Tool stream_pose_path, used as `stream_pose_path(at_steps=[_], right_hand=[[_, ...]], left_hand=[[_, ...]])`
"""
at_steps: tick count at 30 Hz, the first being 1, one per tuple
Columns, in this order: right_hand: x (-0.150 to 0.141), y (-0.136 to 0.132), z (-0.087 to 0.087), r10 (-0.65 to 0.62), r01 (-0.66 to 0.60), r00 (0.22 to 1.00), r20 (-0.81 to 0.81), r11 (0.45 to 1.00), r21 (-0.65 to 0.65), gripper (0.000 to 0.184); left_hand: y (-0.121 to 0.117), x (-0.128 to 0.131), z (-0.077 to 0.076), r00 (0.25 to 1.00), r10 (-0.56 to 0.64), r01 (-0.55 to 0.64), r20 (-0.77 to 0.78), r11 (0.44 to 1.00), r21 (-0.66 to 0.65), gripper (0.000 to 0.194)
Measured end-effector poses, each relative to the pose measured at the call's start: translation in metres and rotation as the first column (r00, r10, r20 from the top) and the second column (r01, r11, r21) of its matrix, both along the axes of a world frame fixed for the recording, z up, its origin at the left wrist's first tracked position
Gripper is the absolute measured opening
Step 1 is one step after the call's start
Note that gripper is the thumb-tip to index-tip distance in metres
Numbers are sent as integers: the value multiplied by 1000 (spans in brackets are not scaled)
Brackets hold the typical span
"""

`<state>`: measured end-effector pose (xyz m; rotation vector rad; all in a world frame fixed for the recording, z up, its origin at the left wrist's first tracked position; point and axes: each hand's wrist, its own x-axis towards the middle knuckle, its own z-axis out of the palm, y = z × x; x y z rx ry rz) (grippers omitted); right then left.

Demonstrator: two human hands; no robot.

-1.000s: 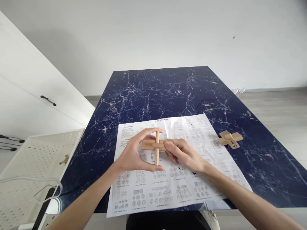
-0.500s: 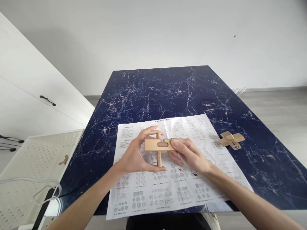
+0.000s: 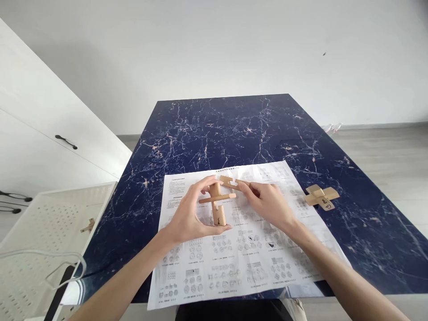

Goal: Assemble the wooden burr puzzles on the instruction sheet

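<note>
My left hand grips an upright wooden puzzle piece between thumb and fingers, at its bottom and top ends. That piece has a notch and a dark mark like a 3 on its lower face. A thin wooden crosspiece runs across its middle. Just behind and to the right, my right hand pinches a flat wooden piece with a notch by its right end. The pieces in the two hands are close together; whether they touch I cannot tell.
A printed sheet of diagrams lies under my hands on the dark blue marbled table. To the right sits a crossed wooden assembly with a dark mark. On the left, a white perforated basket holds another wooden piece; a white cable crosses it.
The wooden upright in my left hand has turned from its narrow edge to its marked face. My right hand has moved slightly up and right, its notched piece now behind the upright.
</note>
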<state>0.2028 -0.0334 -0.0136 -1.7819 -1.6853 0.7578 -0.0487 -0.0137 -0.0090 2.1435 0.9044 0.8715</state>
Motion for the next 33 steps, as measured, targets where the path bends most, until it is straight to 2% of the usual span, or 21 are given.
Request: stream_pose_path(at_steps=[2, 4, 7, 9, 12, 15, 18, 21, 29, 33], right_hand=[[2, -2, -1, -69, 57, 992, 109, 992, 109, 62], [4, -4, 1, -61, 40, 994, 87, 972, 232, 55], [3, -7, 7, 214, -180, 976, -47, 907, 380, 26], [0, -9, 8, 378, -327, 925, -26, 831, 449, 23], [-7, -10, 4, 434, -411, 897, 82, 750, 518, 16], [-12, -12, -1, 393, -394, 910, 133, 716, 576, 10], [-13, -12, -4, 337, -366, 927, 167, 704, 608, 10], [-14, -11, -4, 281, -327, 944, 173, 720, 612, 9], [-18, -14, -7, 185, -263, 965, 188, 720, 642, 7], [-20, -15, -5, 191, -216, 976, 107, 757, 617, 9]], left_hand=[[-1, -1, 0, 1000, 2, -2, -12, 1000, -4, 109], [-1, -1, 0, 1000, 13, -14, -21, 1000, -25, 110], [-2, -1, 1, 999, 25, -29, -40, 996, -89, 114], [-3, -1, 1, 999, -1, -5, -39, 991, -135, 117], [-4, 0, 2, 998, -46, 40, -33, 983, -181, 120], [-4, 1, 3, 998, -61, 56, -23, 980, -192, 121], [-4, 2, 3, 996, -89, 90, 14, 982, -167, 121], [-4, 4, 1, 992, -124, 127, 31, 981, -145, 125], [-4, 3, -2, 992, -119, 123, 41, 986, -112, 125], [-1, 2, -1, 990, -139, 139, -17, 990, -8, 130]])
